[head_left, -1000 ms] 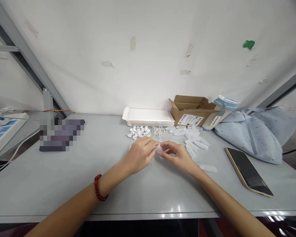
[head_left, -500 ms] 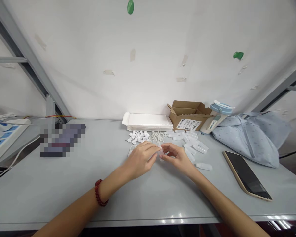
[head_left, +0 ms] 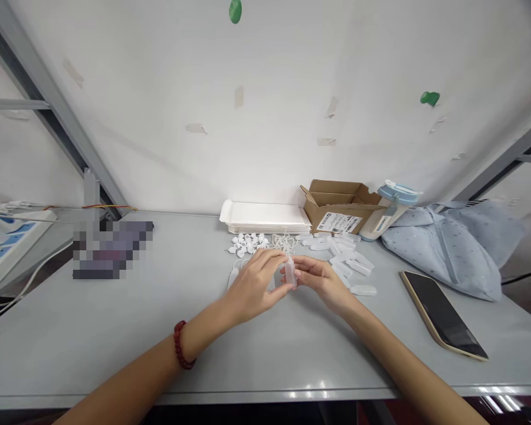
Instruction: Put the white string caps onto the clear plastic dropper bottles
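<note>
My left hand [head_left: 254, 283] and my right hand [head_left: 321, 282] meet over the grey table [head_left: 115, 330] and both pinch one small translucent plastic bottle [head_left: 289, 273], held upright between the fingertips. A red bead bracelet sits on my left wrist. Just behind the hands lie a heap of small white caps [head_left: 248, 243], a tangle of white strings [head_left: 283, 242] and several more translucent bottles [head_left: 347, 260]. One bottle [head_left: 363, 290] lies alone to the right of my right hand.
A stack of white trays [head_left: 265, 217], an open cardboard box [head_left: 340, 209] and a blue-lidded cup [head_left: 387, 217] stand at the wall. A phone [head_left: 442, 316] and a pale blue cloth bag [head_left: 451, 248] lie at right. A blurred dark object [head_left: 110, 249] and a power strip [head_left: 4, 236] are at left.
The bottle has been turned upright between my fingers, and both hands have shifted slightly nearer. The view tilted up a little over the first half second.
</note>
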{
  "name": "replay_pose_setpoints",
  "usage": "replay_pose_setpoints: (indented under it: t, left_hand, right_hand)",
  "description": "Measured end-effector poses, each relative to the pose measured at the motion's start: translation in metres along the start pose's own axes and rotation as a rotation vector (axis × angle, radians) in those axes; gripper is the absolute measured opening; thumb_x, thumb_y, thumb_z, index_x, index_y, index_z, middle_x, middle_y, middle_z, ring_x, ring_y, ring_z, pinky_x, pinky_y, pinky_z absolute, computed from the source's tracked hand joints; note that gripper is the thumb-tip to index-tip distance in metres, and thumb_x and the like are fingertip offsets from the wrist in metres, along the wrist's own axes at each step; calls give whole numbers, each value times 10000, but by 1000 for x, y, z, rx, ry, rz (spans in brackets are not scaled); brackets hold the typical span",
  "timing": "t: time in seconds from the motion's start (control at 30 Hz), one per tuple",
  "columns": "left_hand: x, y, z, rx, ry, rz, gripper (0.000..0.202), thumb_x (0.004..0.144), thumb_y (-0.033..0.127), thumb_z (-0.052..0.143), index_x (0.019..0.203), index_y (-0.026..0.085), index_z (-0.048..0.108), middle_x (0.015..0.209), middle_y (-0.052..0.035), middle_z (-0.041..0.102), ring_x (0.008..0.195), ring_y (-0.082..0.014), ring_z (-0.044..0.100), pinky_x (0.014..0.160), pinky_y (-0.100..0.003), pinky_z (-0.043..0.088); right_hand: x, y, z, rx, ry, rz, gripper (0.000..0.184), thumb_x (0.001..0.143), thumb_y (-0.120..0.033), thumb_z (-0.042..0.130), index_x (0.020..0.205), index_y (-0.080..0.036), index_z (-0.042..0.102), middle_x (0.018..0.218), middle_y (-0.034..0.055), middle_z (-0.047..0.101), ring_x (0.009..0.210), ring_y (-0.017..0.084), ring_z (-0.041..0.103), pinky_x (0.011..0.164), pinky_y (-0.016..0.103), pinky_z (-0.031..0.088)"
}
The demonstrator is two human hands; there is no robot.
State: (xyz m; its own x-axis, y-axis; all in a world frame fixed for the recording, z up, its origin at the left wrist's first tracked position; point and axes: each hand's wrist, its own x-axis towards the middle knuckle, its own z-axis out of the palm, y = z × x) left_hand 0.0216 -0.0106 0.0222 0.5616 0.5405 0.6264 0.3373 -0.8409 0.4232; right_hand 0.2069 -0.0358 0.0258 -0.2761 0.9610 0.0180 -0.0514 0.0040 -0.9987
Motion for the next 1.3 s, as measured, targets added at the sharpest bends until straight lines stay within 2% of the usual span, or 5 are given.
replay_pose_setpoints:
  t: [0.2, 0.43, 0.87, 1.1, 1.3]
  left_hand:
    - [-2, -2, 4, 115, -47, 83, 424, 819, 249, 611, 1200, 158, 448, 1199, -113, 542, 1146, -250, 449, 962, -427, 418]
    - [-4, -1, 7, 111, -61, 81, 453, 806, 264, 616, 1213, 180, 434, 1188, -91, 561, 1134, -255, 467, 944, -446, 436]
    - [-4, -7, 10, 85, -50, 30, 425, 774, 286, 647, 1157, 186, 494, 1164, -82, 587, 1183, -280, 409, 955, -454, 412]
    - [-4, -7, 9, 151, -165, -64, 375, 756, 219, 618, 1115, 193, 513, 1114, -56, 611, 1180, -294, 396, 911, -441, 401]
    - [-4, -5, 5, 201, -234, -115, 334, 725, 219, 599, 1051, 198, 530, 1059, -57, 623, 1124, -291, 433, 895, -444, 377]
  right_hand:
    - [1, 1, -3, 148, -85, 57, 346, 785, -341, 637, 1105, -208, 639, 995, 88, 683, 880, 219, 647, 815, 385, 476]
    - [-1, -2, -1, 38, -222, 53, 302, 814, -310, 616, 1083, -174, 638, 970, 73, 662, 831, 161, 602, 778, 308, 454]
    - [0, -5, 1, -19, -203, 108, 302, 802, -369, 606, 1026, -169, 638, 936, 62, 651, 740, 138, 578, 716, 290, 463]
    - [5, 5, 1, -257, -16, 91, 407, 786, -405, 593, 1114, -163, 607, 824, 33, 639, 632, 133, 558, 625, 296, 473]
    - [5, 10, -3, -329, 4, 82, 359, 780, -325, 593, 1102, -167, 607, 911, 57, 629, 764, 160, 588, 598, 269, 478]
